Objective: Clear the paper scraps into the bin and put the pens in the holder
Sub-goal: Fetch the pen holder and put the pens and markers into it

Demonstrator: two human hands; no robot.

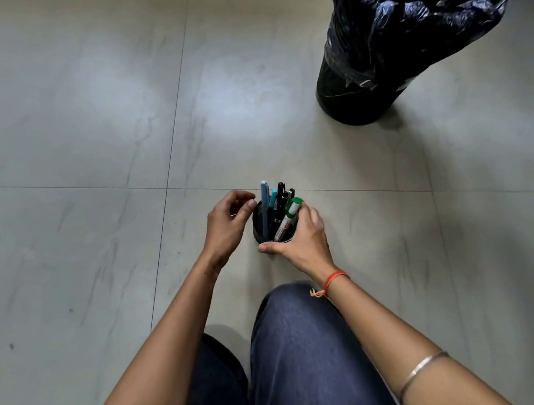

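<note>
A black mesh pen holder (259, 228) stands upright on the tiled floor in front of my knees. Several pens stand in it, among them a light blue pen (265, 209), black pens (280, 197) and a green-capped white marker (288, 216). My right hand (302, 235) wraps around the holder's right side, thumb at its near rim, fingers by the marker's cap. My left hand (228, 221) sits at the holder's left rim with curled fingers, and its fingertips touch the rim. No paper scraps show on the floor.
A black bin (406, 39) lined with a dark plastic bag stands at the far right, about an arm's length past the holder. My legs in dark blue trousers (295, 357) fill the lower middle. Grey floor tiles (69, 124) spread to the left.
</note>
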